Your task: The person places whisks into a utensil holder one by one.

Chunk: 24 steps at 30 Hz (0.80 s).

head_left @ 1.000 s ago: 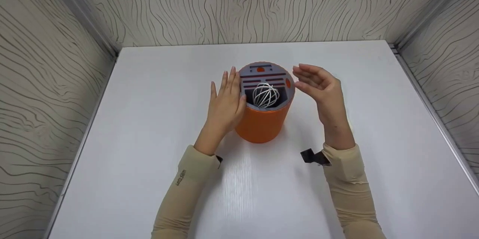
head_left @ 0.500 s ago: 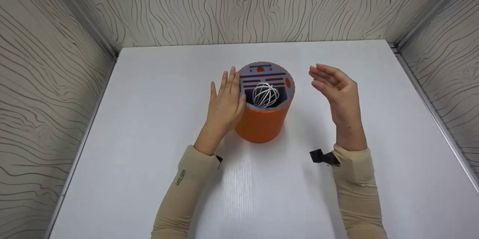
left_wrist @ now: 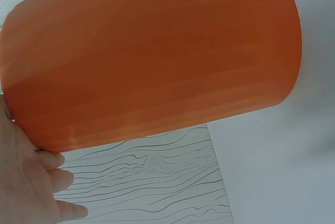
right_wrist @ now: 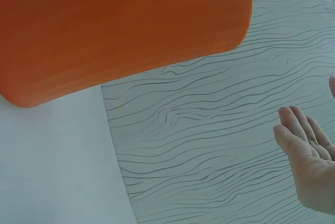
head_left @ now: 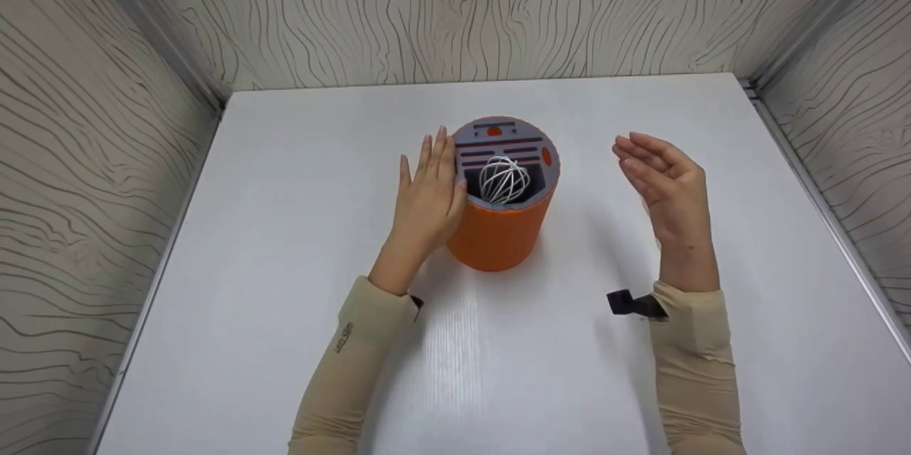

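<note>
An orange cylindrical utensil holder (head_left: pixel 498 238) stands upright on the white table, its grey top cut with slots and round holes. The wire head of a white whisk (head_left: pixel 504 181) pokes up from the large front compartment; the rest of the whisk is hidden inside. Against the holder's left side rests my left hand (head_left: pixel 429 209), its fingers straight and touching near the rim. My right hand (head_left: pixel 669 188) hovers well to the right of the holder, fingers slightly bent, with nothing in it. In the right wrist view, a gap separates the hand (right_wrist: pixel 311 166) from the holder (right_wrist: pixel 125 25).
The white table (head_left: pixel 249 263) reaches back to a wood-grain patterned wall (head_left: pixel 455 13). Similar patterned panels flank it on the left and right. Black wrist camera mounts stick out from both sleeves, the right one (head_left: pixel 633 303) more visibly.
My right hand has moved away from the holder's rim, to the right and slightly toward me. The left hand, the holder and the whisk stay in place.
</note>
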Each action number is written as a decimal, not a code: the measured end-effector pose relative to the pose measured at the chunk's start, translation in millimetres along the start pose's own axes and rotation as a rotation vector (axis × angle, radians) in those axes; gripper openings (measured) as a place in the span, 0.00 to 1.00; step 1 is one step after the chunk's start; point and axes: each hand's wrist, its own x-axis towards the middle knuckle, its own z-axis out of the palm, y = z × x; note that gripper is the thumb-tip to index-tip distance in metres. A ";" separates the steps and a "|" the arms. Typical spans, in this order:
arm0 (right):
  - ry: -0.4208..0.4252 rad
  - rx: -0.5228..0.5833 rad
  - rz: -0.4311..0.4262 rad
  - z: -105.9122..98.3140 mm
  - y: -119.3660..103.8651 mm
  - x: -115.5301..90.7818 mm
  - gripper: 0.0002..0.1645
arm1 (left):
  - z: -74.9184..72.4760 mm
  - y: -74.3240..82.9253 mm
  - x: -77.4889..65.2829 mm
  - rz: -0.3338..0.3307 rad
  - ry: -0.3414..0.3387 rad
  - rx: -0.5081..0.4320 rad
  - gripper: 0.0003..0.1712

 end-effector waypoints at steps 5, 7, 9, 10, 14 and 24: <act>0.005 0.103 0.037 -18.9 3.6 -0.3 0.18 | 0.2 -0.2 0.1 0.001 -0.002 -0.003 0.35; 0.009 0.149 0.057 -26.7 4.7 -0.9 0.17 | 0.1 -0.2 0.0 0.003 0.000 -0.003 0.35; 0.017 0.187 0.077 -34.0 5.4 -1.7 0.17 | 0.1 -0.3 -0.2 0.005 0.003 -0.003 0.35; 0.023 0.202 0.085 -37.2 5.7 -2.0 0.17 | 0.3 -0.4 -0.2 0.006 0.006 -0.003 0.35; 0.043 0.244 0.108 -47.5 6.5 -3.4 0.16 | 0.5 -0.7 -0.5 0.011 0.014 -0.012 0.35; 0.103 0.252 0.172 -68.8 11.9 -5.6 0.15 | 0.8 -0.6 -0.6 0.015 0.023 -0.014 0.35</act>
